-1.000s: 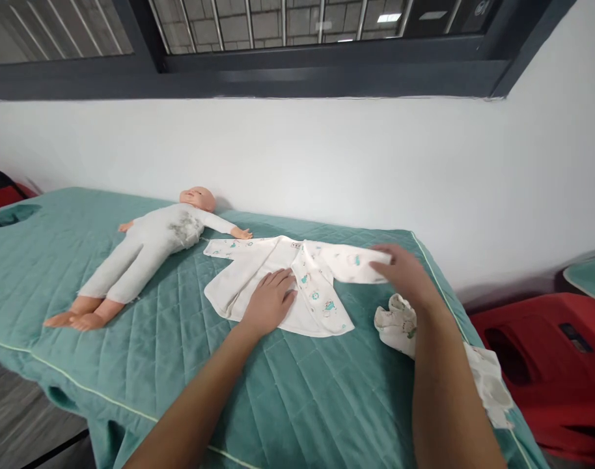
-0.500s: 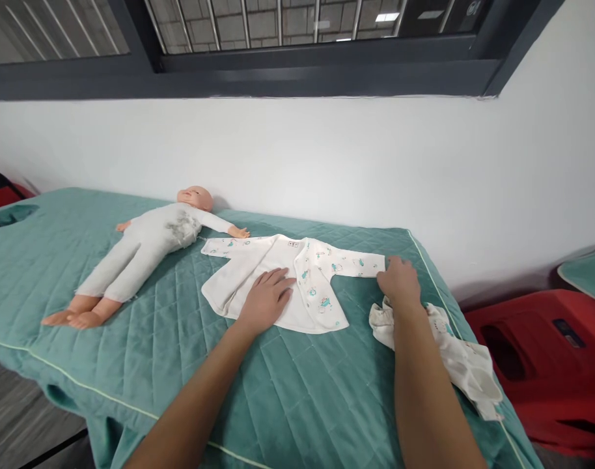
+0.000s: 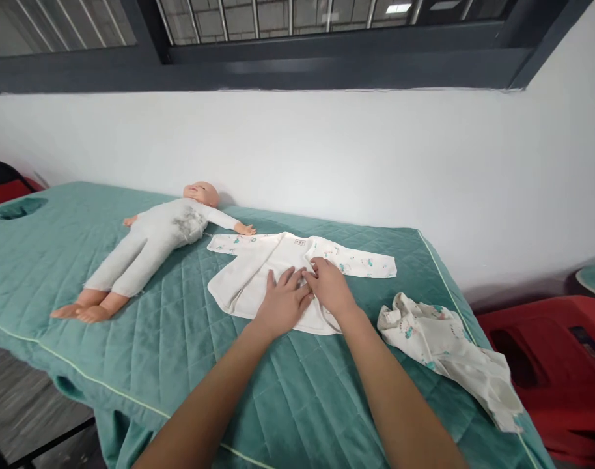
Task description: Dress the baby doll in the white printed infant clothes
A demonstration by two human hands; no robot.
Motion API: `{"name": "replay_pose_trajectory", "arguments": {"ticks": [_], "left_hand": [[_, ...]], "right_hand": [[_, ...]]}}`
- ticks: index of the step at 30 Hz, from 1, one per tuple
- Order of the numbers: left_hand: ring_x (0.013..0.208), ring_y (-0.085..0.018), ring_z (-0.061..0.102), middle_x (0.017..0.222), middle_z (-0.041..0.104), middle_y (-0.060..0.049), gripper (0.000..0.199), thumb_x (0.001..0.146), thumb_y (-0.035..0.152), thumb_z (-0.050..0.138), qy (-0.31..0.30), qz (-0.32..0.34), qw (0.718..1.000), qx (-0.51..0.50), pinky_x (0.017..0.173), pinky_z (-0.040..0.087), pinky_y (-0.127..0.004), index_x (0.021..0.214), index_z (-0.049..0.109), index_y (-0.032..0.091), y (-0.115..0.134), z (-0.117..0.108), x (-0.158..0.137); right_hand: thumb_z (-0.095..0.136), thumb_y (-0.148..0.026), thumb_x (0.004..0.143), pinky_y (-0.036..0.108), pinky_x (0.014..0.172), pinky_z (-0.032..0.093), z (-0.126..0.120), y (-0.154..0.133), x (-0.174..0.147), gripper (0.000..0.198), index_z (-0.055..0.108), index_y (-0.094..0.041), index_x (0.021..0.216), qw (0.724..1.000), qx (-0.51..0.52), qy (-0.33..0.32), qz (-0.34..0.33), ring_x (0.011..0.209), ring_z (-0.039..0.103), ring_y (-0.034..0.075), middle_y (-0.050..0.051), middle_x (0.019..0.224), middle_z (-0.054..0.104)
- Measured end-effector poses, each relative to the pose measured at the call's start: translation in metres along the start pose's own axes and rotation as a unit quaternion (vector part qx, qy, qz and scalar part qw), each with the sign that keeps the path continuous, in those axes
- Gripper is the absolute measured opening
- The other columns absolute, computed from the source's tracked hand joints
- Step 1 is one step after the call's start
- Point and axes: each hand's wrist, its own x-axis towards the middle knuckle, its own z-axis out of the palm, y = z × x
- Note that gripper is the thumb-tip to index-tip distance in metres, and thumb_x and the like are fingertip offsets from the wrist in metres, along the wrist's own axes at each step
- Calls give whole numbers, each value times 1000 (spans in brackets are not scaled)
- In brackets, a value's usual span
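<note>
A white baby shirt [image 3: 251,270] with small teal prints on its sleeves lies spread on the green quilted cover [image 3: 180,352], its front parted. My left hand [image 3: 284,303] rests on the shirt's middle with its fingers spread. Beside it, my right hand [image 3: 331,286] has its fingers closed at the edge of the right front panel, the thumb side close to my left fingers. That hand hides much of the panel. To the left lies a baby doll [image 3: 168,225] on its back, one hand near the shirt's left sleeve.
A crumpled white printed garment [image 3: 444,345] lies near the cover's right edge. Red plastic stools [image 3: 546,365] stand beyond that edge. A white wall [image 3: 327,163] with a dark window frame [image 3: 297,65] runs behind the bed.
My right hand has left the end of the right sleeve and moved left to the shirt's front edge. My left hand stays on the shirt. The view has shifted slightly.
</note>
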Motion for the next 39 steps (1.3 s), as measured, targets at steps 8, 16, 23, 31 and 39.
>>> {"name": "replay_pose_trajectory", "arguments": {"ticks": [8, 16, 23, 31, 39], "left_hand": [[146, -29, 38, 147, 55, -7, 32, 103, 33, 35, 10, 12, 996, -85, 117, 21, -71, 129, 54, 27, 11, -5, -1], [94, -22, 63, 93, 70, -3, 13, 97, 23, 45, 75, -77, 980, -168, 93, 48, -42, 93, 57, 22, 7, -6, 0], [91, -22, 63, 92, 70, -3, 14, 97, 23, 47, 81, -72, 977, -184, 88, 47, -39, 92, 60, 23, 2, -4, -1], [90, -20, 62, 91, 69, -2, 15, 96, 23, 47, 72, -71, 973, -210, 89, 47, -39, 90, 60, 22, 1, -8, -1], [93, -20, 62, 93, 69, -3, 16, 97, 23, 46, 75, -66, 972, -215, 90, 47, -39, 90, 61, 23, 0, -7, -1]], "right_hand": [[59, -16, 86, 25, 77, 43, -10, 11, 12, 8, 66, -20, 88, 999, 19, -36, 10, 84, 63, 16, 3, 89, 72], [60, -17, 81, 30, 78, 40, 0, 7, 5, 3, 60, -19, 80, 1000, 5, -3, 6, 84, 58, 20, 7, 87, 66], [51, -33, 84, 27, 69, 45, -17, 28, 13, 15, 58, -22, 77, 990, 114, 50, 62, 73, 61, 17, 0, 76, 68], [51, -41, 81, 27, 56, 47, -57, 79, 17, 32, 62, -18, 99, 964, 144, 121, 189, 66, 63, 17, 7, 92, 73], [55, -22, 77, 36, 78, 49, -73, 91, 10, 27, 66, -21, 102, 969, 46, 113, 213, 87, 65, 25, 9, 103, 73]]}}
